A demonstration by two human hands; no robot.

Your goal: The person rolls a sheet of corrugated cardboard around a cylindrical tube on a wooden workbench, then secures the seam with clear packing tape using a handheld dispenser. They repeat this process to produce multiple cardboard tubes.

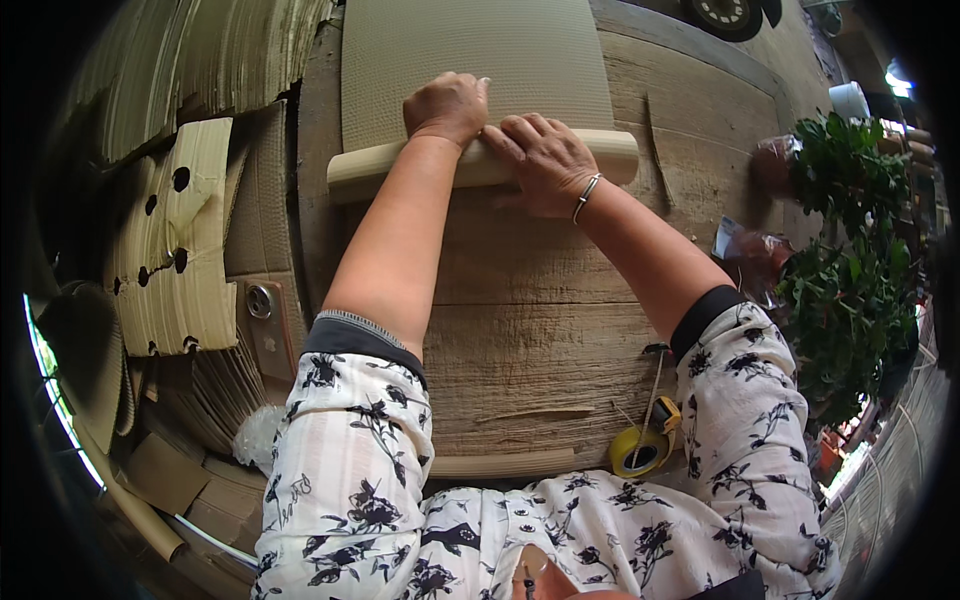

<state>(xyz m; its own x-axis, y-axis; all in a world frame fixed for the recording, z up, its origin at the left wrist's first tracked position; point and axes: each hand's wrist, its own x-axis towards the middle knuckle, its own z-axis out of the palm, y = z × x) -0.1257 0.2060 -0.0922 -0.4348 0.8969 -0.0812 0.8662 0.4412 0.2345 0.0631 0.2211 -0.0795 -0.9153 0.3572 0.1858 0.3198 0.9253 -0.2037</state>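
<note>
A sheet of textured corrugated cardboard [480, 52] lies over the upper part of a worn wooden table [525, 262]. Its near end is wound into a roll [619, 154] that runs across the table. My left hand [448, 106] is closed in a fist at the roll's far side, thumb extended; whether it pinches the sheet is hidden. My right hand [547, 161], with a metal bracelet at its wrist, lies on the roll just beside it, its fingers bent over the top and pressing on the cardboard.
Stacked cardboard [225, 52] and a cardboard piece with holes [187, 240] lie at left, near a phone [270, 330]. Yellow tape [634, 452] and a tape measure [666, 412] sit at the near edge. Potted plants [847, 277] stand at right; a wheel [726, 15] shows beyond.
</note>
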